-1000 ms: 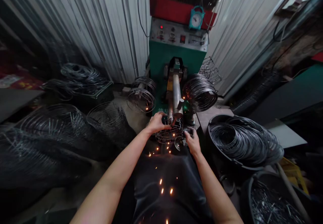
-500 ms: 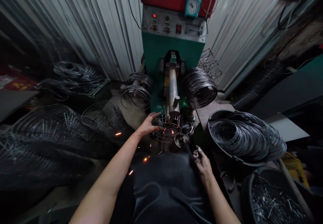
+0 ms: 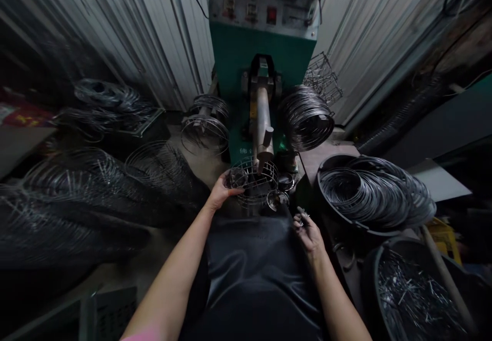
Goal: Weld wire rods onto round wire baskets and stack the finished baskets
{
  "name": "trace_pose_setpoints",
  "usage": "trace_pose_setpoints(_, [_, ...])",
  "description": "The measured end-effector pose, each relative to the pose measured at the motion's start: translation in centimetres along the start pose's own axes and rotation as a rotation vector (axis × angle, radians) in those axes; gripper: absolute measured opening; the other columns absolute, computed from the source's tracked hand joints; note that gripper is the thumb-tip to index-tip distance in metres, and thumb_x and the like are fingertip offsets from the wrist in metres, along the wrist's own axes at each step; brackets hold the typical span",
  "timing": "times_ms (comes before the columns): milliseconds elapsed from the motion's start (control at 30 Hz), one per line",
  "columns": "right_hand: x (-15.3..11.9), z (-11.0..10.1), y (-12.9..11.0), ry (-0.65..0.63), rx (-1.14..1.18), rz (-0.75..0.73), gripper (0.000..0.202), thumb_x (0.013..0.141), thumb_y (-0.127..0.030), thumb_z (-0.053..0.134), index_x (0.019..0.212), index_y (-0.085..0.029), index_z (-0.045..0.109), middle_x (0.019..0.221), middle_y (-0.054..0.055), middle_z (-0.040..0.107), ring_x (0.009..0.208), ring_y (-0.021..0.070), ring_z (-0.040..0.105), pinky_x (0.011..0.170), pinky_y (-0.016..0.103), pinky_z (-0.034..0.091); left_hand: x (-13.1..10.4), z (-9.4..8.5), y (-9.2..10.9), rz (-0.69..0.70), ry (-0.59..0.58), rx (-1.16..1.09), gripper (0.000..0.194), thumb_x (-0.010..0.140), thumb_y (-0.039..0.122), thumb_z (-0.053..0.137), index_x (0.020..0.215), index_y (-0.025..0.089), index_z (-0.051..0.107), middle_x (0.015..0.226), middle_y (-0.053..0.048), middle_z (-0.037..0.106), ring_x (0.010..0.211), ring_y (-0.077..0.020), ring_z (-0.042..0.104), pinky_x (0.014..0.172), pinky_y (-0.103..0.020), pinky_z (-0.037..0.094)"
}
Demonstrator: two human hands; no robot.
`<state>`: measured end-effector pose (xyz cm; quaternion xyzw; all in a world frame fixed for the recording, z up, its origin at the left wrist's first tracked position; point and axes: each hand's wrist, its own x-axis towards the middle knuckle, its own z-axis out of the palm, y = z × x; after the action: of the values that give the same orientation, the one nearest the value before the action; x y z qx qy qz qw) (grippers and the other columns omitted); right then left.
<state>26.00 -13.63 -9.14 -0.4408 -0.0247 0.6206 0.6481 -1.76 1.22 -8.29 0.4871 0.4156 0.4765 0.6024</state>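
A round wire basket (image 3: 251, 197) sits under the tip of the metal arm (image 3: 263, 113) on a green spot welder (image 3: 230, 69). My left hand (image 3: 223, 191) is closed on the basket's left side, thumb toward me; some fingers are hidden behind the wires. To the right and nearer my body, my right hand (image 3: 309, 234) is held palm up with curled fingers around small shiny metal pieces, seemingly short wire bits (image 3: 303, 217). Two small round metal dishes, a nearer one (image 3: 274, 200) and a farther one (image 3: 285, 181), stand right of the basket.
Wire coils hang left (image 3: 205, 131) and right (image 3: 305, 118) of the welder. At right, a black tub (image 3: 321, 197) holds wire rings, and a bucket (image 3: 371, 279) holds short wire pieces. Stacked wire baskets (image 3: 96, 187) fill the left. A black apron (image 3: 257, 259) covers my lap.
Sparks that flew around the basket and to its left are gone. My left hand has shifted its hold on the basket's side. The view has tilted down; my right hand stays nearly in place.
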Motion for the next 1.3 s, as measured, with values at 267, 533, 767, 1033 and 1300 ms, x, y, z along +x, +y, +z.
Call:
trace_pose_setpoints(267, [-1.7,0.3,-0.7,-0.051,-0.029,-0.047,0.015,0.064,-0.02,0.067,0.077,-0.021,0.06,0.064,-0.003,0.056,0.059,0.0111,0.054,0.048,0.023,0.045,-3.2,1.5,1.2,-0.105,0.101,0.039,0.073,0.048,0.032,0.083,0.113,0.015,0.051,0.111,-0.01,0.064,0.102,-0.0253,0.06,0.087,-0.037,0.05])
trace_pose_setpoints(533, [-1.9,-2.9,1.7,0.128,-0.687,-0.541,0.028,0.062,-0.038,0.068,0.081,-0.018,0.069,0.075,0.003,0.068,0.062,0.0142,0.058,0.055,0.026,0.045,-6.2,1.9,-0.2,0.102,0.118,0.114,0.101,0.041,0.035,0.086,0.127,0.017,0.036,0.128,-0.014,0.05,0.115,-0.0261,0.051,0.099,-0.04,0.042])
trace_pose_setpoints(767, [-4.4,0.3,0.3,-0.296,-1.278,-0.753,0.02,0.076,-0.035,0.057,0.084,-0.022,0.07,0.082,0.005,0.07,0.078,0.0208,0.064,0.071,0.031,0.048,-9.3,2.5,2.8,0.205,0.02,0.648,0.098,0.043,0.035,0.084,0.129,0.021,0.039,0.126,-0.012,0.048,0.116,-0.0305,0.047,0.101,-0.045,0.036])
trace_pose_setpoints(1033, [-5.8,11.1,-1.6,-0.309,-1.835,-0.768,0.018,0.067,-0.016,0.063,0.082,-0.025,0.061,0.066,-0.002,0.065,0.062,0.0178,0.06,0.053,0.023,0.036,-9.4,6.4,7.0,0.362,-0.063,1.178,0.092,0.051,0.035,0.078,0.132,0.024,0.036,0.125,-0.012,0.046,0.117,-0.032,0.04,0.1,-0.047,0.027])
trace_pose_setpoints(1300, [-4.2,9.9,1.3,-0.536,-1.409,-0.788,0.015,0.078,-0.019,0.051,0.084,-0.021,0.065,0.081,0.001,0.069,0.077,0.0171,0.063,0.07,0.027,0.048,-9.1,5.5,6.0,0.326,-0.12,1.098,0.093,0.048,0.03,0.077,0.132,0.023,0.036,0.124,-0.011,0.045,0.117,-0.0313,0.041,0.099,-0.044,0.031])
